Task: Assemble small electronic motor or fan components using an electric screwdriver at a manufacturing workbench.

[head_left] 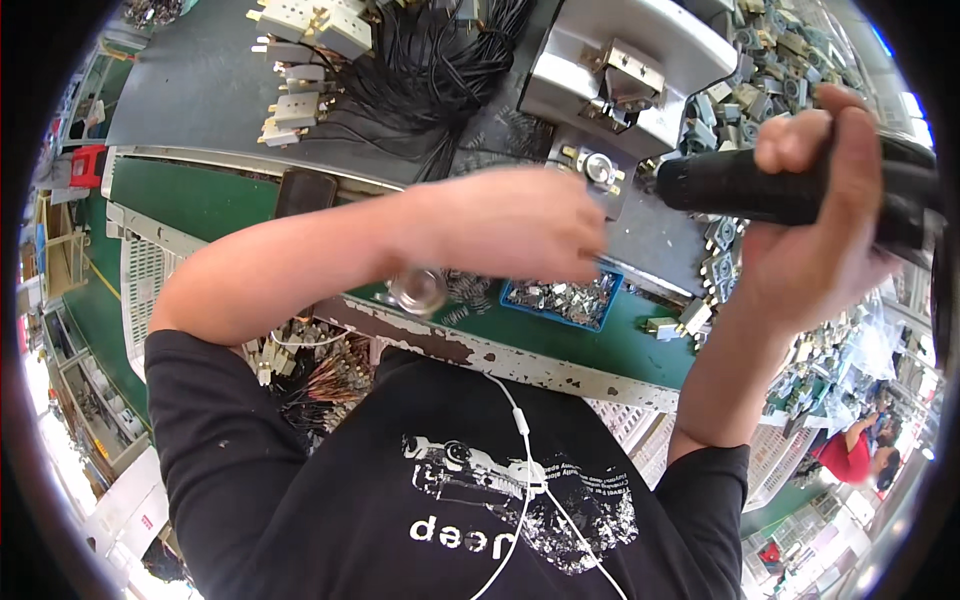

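Observation:
My left hand reaches across from the left, slightly blurred, its fingers curled together. It is above the near edge of the grey worktop, just over a blue tray of small metal parts; whatever it pinches, if anything, is hidden. My right hand is raised at the right, wrapped round a thick black cylindrical tool whose blunt end points left. Beyond my left fingers, a small pale plug part with brass pins sits on a plate in front of a silver metal fixture.
Black cables with pale plug blocks lie at the far left of the worktop. Grey plug housings heap up at the right. A clear round dish and loose springs lie below my left forearm. A white earphone cord hangs over my shirt.

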The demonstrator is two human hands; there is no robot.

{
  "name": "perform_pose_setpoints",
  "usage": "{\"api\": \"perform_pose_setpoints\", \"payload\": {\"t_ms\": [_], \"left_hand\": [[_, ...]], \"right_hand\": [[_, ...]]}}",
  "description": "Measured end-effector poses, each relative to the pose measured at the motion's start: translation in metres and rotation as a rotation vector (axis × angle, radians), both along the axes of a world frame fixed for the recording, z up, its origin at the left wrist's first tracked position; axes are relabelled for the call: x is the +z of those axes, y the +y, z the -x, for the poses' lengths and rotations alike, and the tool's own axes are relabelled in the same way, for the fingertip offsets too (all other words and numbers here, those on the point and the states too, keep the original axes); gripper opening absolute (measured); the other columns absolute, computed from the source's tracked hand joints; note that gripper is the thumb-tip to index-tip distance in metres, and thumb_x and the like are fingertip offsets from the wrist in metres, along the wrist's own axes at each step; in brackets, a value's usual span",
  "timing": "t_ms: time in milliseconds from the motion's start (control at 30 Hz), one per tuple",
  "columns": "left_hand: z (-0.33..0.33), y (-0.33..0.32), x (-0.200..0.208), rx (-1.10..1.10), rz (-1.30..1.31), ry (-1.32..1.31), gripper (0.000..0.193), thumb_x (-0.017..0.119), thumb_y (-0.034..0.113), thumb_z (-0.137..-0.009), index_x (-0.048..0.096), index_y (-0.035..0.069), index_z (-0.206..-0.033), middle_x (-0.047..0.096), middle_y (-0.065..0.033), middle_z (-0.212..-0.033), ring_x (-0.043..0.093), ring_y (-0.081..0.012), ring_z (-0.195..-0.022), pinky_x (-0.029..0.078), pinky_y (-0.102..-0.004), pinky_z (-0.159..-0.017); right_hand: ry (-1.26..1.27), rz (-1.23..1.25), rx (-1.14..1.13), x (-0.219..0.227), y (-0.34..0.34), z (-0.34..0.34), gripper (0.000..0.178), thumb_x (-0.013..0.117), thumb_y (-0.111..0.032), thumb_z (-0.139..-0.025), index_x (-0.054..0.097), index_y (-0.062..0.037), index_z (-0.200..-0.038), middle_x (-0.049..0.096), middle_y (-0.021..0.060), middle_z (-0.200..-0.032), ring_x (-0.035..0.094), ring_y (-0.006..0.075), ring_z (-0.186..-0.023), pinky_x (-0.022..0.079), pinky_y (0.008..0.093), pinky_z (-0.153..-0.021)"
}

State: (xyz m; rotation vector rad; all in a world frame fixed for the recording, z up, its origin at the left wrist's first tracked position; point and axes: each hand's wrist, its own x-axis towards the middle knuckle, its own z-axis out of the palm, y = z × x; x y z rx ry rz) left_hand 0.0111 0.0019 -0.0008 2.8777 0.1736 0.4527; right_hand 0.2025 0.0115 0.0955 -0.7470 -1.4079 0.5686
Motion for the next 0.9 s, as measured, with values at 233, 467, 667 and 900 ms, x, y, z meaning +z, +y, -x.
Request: {"api": "perform_pose_setpoints", "payload": {"t_ms": [233,467,667,900], "left_hand": [[-0.014,-0.010,-0.012,-0.175,-0.122,0.240,0.005,0.066,0.018,-0.082,0.068,0.017,-0.077,0.064,0.0048,-0.082,0.062,-0.0159,-0.091,0.048,-0.0319,-0.082],[-0.010,-0.009,-0.006,-0.054,0.321,0.110,0.013,0.060,0.016,-0.086,0.059,0.006,-0.094,0.065,-0.0061,-0.090,0.065,-0.0262,-0.093,0.051,-0.0389,-0.083],[-0.008,-0.008,-0.009,-0.065,0.412,0.096,0.019,0.062,0.013,-0.084,0.064,0.003,-0.101,0.067,-0.0114,-0.094,0.066,-0.0307,-0.097,0.054,-0.0411,-0.085],[-0.007,-0.007,-0.008,-0.071,0.398,0.016,0.021,0.063,0.012,-0.084,0.066,0.005,-0.103,0.065,-0.0094,-0.100,0.064,-0.0282,-0.100,0.052,-0.0410,-0.087]], "right_hand": [[0.354,0.062,0.310,0.042,-0.022,-0.024,0.034,0.055,-0.021,-0.100,0.059,0.0101,-0.113,0.049,0.0062,-0.081,0.045,0.0120,-0.074,0.039,0.0295,-0.067],[0.216,-0.179,0.000,0.012,0.024,0.016,0.021,0.067,-0.012,-0.098,0.061,0.0065,-0.105,0.063,0.0116,-0.074,0.058,0.0157,-0.063,0.050,0.0322,-0.061],[0.231,-0.235,0.029,-0.002,0.036,0.023,0.023,0.068,-0.007,-0.097,0.057,0.0019,-0.115,0.067,0.0153,-0.078,0.063,0.0178,-0.061,0.054,0.0350,-0.058],[0.100,-0.141,0.020,0.003,0.037,0.033,0.067,0.066,0.000,-0.096,0.025,-0.0150,-0.147,0.069,0.0178,-0.088,0.065,0.0184,-0.063,0.056,0.0360,-0.058]]}}
